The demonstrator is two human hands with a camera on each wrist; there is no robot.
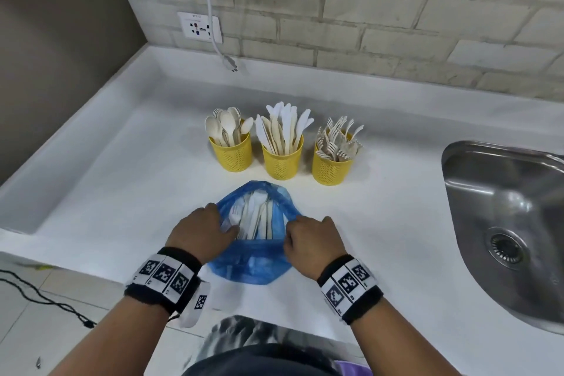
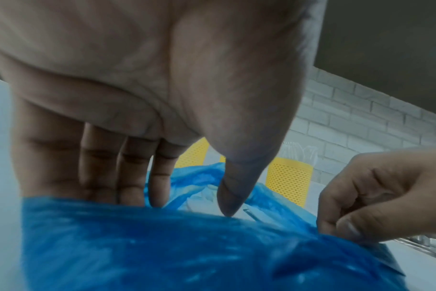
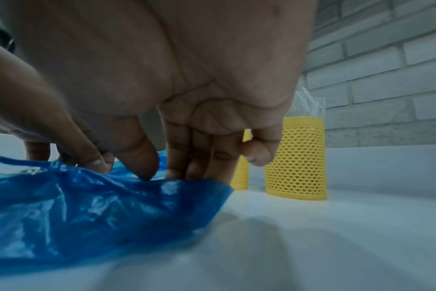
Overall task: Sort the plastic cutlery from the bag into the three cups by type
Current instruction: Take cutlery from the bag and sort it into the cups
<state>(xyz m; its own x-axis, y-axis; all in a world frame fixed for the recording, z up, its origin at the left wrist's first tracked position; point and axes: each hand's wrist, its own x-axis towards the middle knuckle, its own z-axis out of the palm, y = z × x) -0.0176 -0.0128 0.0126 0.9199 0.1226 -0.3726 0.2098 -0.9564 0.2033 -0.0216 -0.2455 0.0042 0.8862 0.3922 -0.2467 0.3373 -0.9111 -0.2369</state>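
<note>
Blue bag (image 1: 253, 262) lies on the white surface (image 1: 381, 223) at the near edge, mouth toward the cups. Cutlery (image 1: 256, 216) inside shows only through the opening: a white fork head and some pale handles; lower ends are hidden under the blue plastic, count unclear. Both wrist views are blurry, mostly filled by palm and bag.

Left hand (image 1: 200, 230) sits at the left side of the bag mouth, back of hand up, fingers (image 2: 159, 177) extended side by side and reaching down into the opening, tips hidden behind the bag edge. Thumb points down at the plastic. Cannot tell if the tips touch any cutlery.

Right hand (image 1: 311, 239) is at the right side of the mouth, fingers curled, pinching the bag rim between thumb and forefinger; the pinch shows in the left wrist view (image 2: 376, 196). The right wrist view shows the fingertips (image 3: 139, 157) down on the plastic.

Three yellow cups stand in a row beyond the bag, apart from it: spoon cup (image 1: 231, 151) at left, knife cup (image 1: 282, 158) in the middle, fork cup (image 1: 332, 163) at right, all well filled. In the right wrist view only the fork cup (image 3: 296, 159) is whole; another is mostly hidden behind the fingers.

Open surface lies left of the bag and between bag and cups. Sink (image 1: 503, 223) is sunk into the surface at right, cut off by the frame. Brick wall (image 1: 366, 24) at the back, with a socket (image 1: 200, 29) and a dangling cable (image 1: 210, 9).
</note>
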